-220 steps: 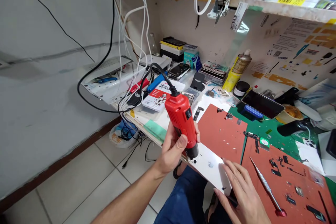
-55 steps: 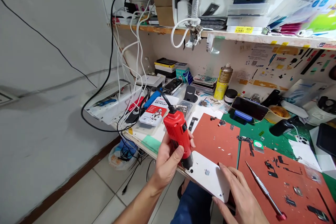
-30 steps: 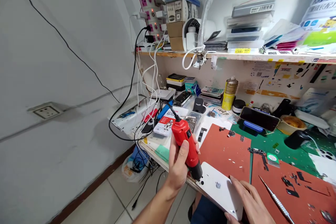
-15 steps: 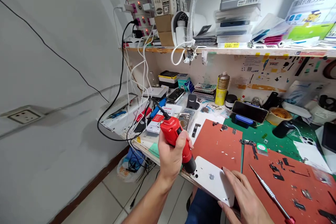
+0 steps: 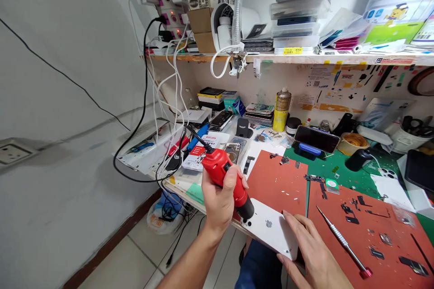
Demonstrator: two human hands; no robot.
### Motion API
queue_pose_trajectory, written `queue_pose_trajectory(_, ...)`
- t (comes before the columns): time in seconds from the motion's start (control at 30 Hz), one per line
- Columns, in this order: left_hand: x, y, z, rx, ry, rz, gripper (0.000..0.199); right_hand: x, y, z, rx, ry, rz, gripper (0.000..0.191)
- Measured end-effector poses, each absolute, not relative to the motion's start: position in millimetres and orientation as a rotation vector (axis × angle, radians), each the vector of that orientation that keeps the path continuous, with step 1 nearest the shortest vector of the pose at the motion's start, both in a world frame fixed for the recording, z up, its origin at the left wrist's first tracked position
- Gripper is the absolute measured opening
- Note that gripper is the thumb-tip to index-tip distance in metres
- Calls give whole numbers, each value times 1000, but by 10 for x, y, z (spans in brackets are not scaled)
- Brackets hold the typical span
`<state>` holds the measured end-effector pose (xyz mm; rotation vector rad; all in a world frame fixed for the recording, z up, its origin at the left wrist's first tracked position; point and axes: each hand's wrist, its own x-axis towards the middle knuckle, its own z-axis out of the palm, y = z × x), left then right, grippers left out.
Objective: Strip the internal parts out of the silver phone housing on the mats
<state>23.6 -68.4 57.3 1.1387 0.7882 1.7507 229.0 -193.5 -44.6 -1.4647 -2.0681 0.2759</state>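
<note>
My left hand (image 5: 217,196) is wrapped round a red corded power tool (image 5: 222,167) with a black nose and a cable at its rear end. The tool points down and to the right. Its black nose is over the camera corner of a white Apple phone (image 5: 271,225), which lies back side up at the table's front edge. Some dark lens rings show just below the nose; its tip is hidden. My right hand (image 5: 310,250) grips the phone's right end, fingers on the far edge and thumb on the near edge.
Orange mats (image 5: 278,178) hold small phone parts and a silver precision screwdriver (image 5: 344,241). Behind are a phone on a blue stand (image 5: 315,140) and a yellow spray can (image 5: 281,110). White and black cables (image 5: 145,99) hang at left. A loaded shelf (image 5: 271,58) runs above.
The tool's nose has shifted over the phone's camera corner, from the lenses' outer side towards the far edge. The view has swung slightly right and down. Both hands keep their holds.
</note>
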Motion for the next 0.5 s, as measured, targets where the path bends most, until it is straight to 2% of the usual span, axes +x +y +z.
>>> queue_pose_trajectory(0.1, 222, -677, 597, 1142, 795, 1756, 34, 2299, -1947, -469, -1468, -2059, 280, 61)
queue_pose_trajectory(0.3, 183, -684, 613, 1149, 834, 1755, 28, 2309, -1961, -479, -1478, -2070, 262, 64)
queue_pose_trajectory(0.5, 219, -708, 581, 1148, 832, 1743, 29, 2298, -1960, -433, -1479, -2058, 307, 62)
